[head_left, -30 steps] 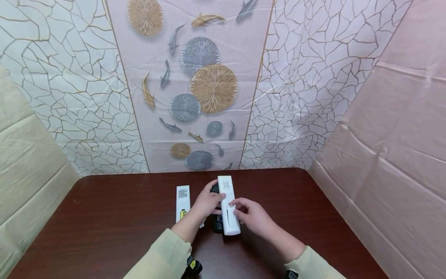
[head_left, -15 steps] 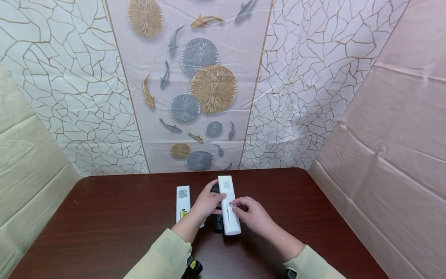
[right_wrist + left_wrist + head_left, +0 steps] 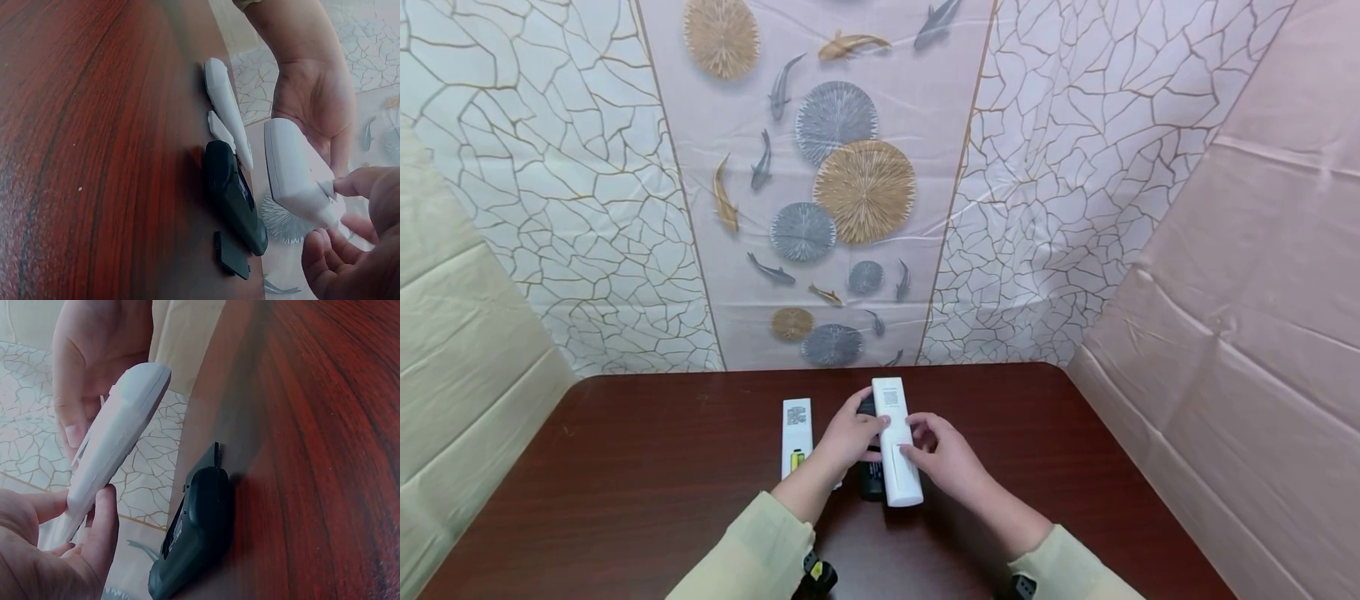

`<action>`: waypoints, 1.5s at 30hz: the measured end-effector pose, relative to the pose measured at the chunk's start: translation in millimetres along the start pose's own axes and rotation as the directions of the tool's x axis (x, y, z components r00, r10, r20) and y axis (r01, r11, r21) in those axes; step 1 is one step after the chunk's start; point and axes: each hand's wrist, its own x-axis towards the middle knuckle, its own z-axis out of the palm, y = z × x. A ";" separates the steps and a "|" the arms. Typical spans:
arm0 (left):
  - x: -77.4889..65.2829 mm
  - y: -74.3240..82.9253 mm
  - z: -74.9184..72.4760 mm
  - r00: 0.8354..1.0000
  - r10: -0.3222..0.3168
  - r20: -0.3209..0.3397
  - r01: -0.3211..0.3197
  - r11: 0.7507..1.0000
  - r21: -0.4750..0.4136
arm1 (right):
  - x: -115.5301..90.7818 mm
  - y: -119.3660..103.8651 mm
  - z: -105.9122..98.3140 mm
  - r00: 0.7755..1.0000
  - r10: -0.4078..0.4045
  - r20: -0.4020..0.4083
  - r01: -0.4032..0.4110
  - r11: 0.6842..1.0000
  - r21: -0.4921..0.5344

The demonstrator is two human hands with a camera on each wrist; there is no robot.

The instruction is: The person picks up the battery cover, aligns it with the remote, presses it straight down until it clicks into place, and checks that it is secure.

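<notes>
A white remote control [image 3: 891,417] is tilted back side up above the table. My left hand [image 3: 848,435] grips its left side, thumb on the back and fingers beneath. On the lower back sits the white battery cover [image 3: 901,475]; in the left wrist view one end of the cover [image 3: 84,447] stands slightly raised. My right hand [image 3: 951,454] has its thumb at this cover, while its curled fingers lie by the remote's right edge. Below lies a black remote control [image 3: 228,187], partly hidden in the head view, beside a loose black cover [image 3: 231,253].
A second white remote control [image 3: 795,425] with a yellow-green battery [image 3: 797,458] showing lies left on the dark wooden table [image 3: 685,467]. Its lower part is hidden by the left arm. A small white cover [image 3: 220,128] lies near it. A patterned cloth [image 3: 1030,208] hangs behind the table.
My right index finger has shifted from the cover's upper end to the remote's right edge, the thumb now at the cover. The dark gap along the cover looks narrower. The left hand keeps its grip.
</notes>
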 end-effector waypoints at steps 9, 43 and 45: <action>-2.8 1.3 0.7 1.000 -0.004 0.001 0.004 1.000 -0.021 | 2.3 6.4 3.4 0.989 0.103 0.103 -0.125 0.964 0.233; -5.4 6.1 2.6 1.000 -0.006 -0.002 0.006 0.998 -0.057 | 0.6 0.5 -0.4 0.983 0.141 0.115 -0.173 0.923 0.344; -5.1 5.8 2.7 1.000 -0.007 -0.003 0.007 0.998 -0.054 | 1.2 1.4 0.0 0.983 0.139 0.117 -0.171 0.924 0.342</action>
